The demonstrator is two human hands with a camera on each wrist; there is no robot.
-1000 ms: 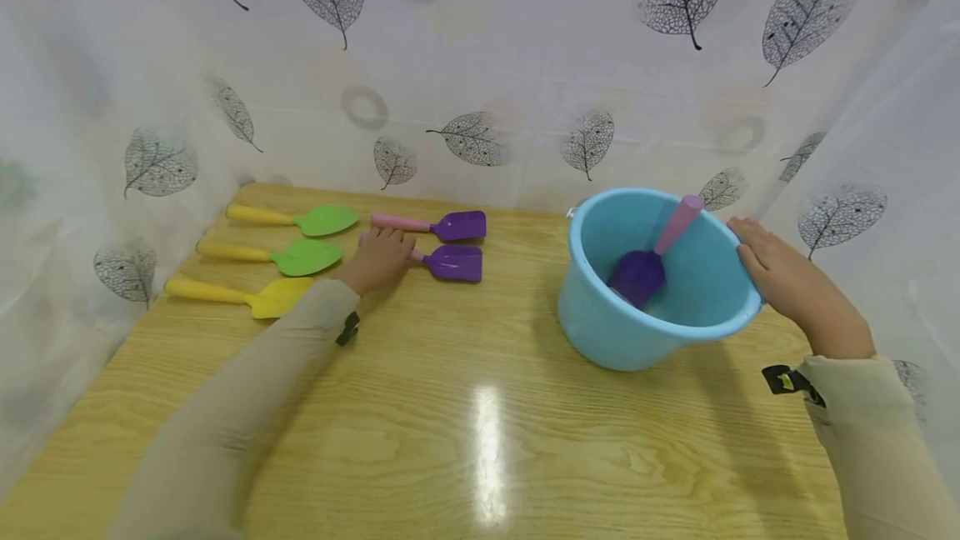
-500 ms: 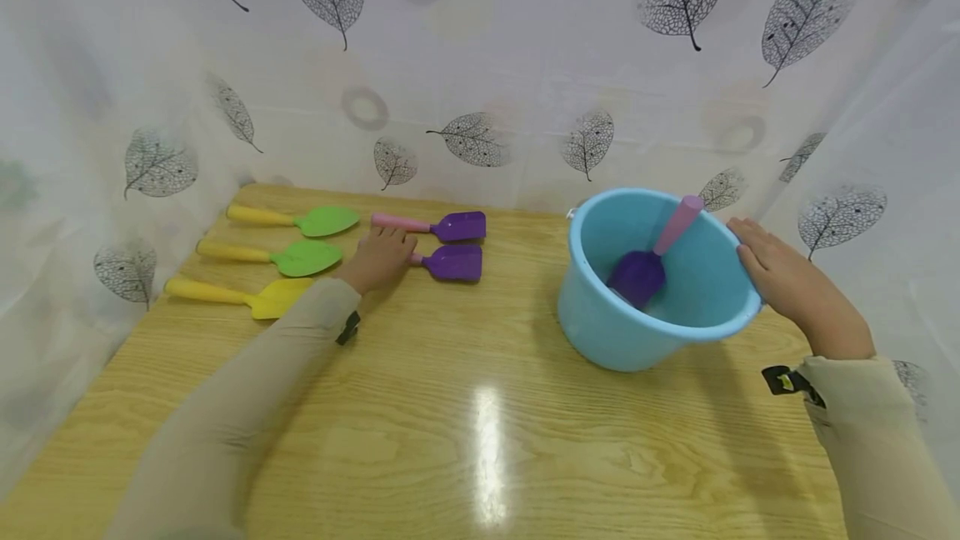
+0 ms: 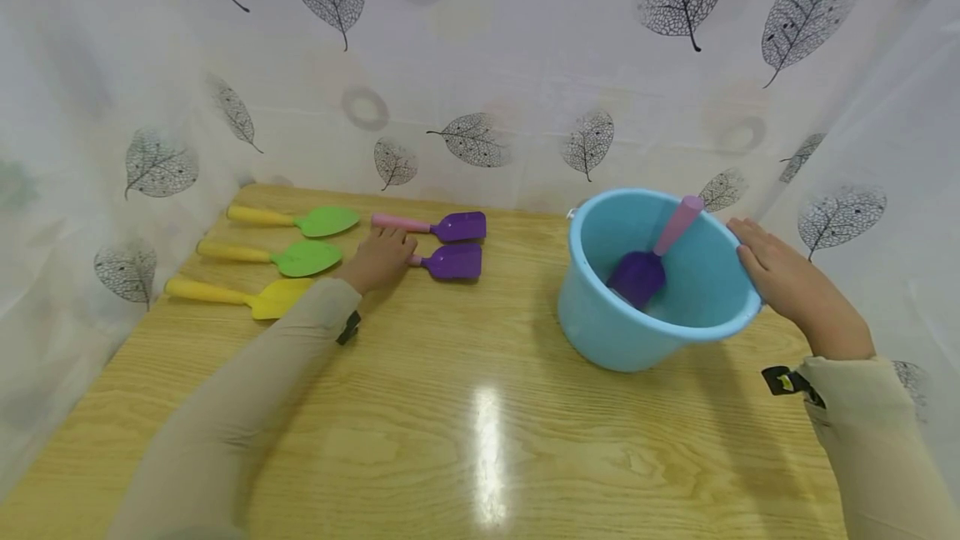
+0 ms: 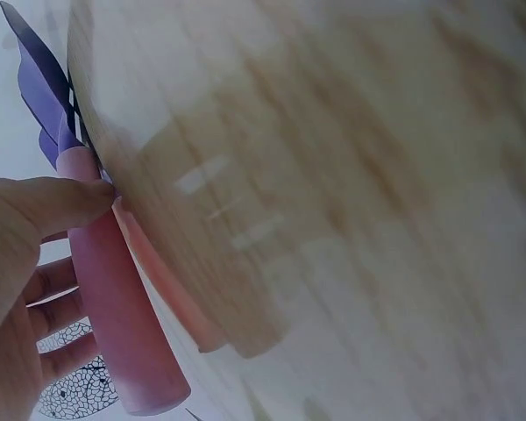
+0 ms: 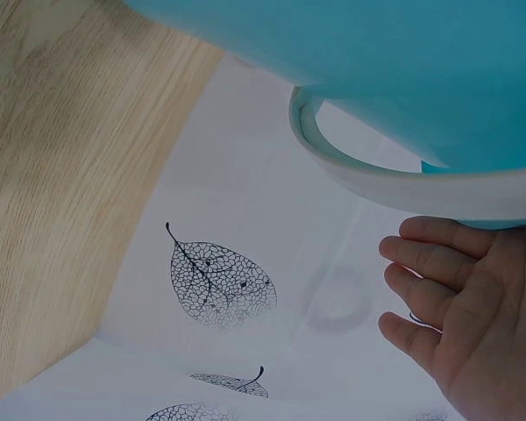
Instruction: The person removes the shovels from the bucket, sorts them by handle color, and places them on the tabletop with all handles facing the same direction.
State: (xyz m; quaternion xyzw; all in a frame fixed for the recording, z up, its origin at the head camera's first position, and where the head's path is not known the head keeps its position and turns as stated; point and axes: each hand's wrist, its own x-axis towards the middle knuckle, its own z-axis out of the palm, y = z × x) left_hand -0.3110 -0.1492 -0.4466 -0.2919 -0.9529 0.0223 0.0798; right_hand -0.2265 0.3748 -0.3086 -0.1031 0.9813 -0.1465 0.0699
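In the head view my left hand [image 3: 381, 258] holds the pink handle of the nearer purple toy shovel [image 3: 453, 262]. The left wrist view has the thumb across that handle [image 4: 127, 307], with fingers on its other side. A second pink-handled purple shovel [image 3: 459, 227] lies just behind it. On the right stands a light blue bucket [image 3: 611, 336], and a purple shovel with a pink handle [image 3: 678, 225] leans inside. My right hand [image 3: 787, 282] rests on the bucket's right rim. From the right wrist, its fingers look loosely extended beside the white bucket handle [image 5: 377, 184].
Two green trowels with yellow handles, one farther [image 3: 327, 222] and one nearer [image 3: 306, 257], lie at the table's left. A yellow shovel [image 3: 273, 298] lies before them, partly behind the left sleeve. A leaf-print curtain [image 3: 480, 65] hangs behind the wooden table [image 3: 420, 432].
The nearer purple shovel's blade has shifted very slightly, along with the left hand. The right hand and the bucket stay where they were.
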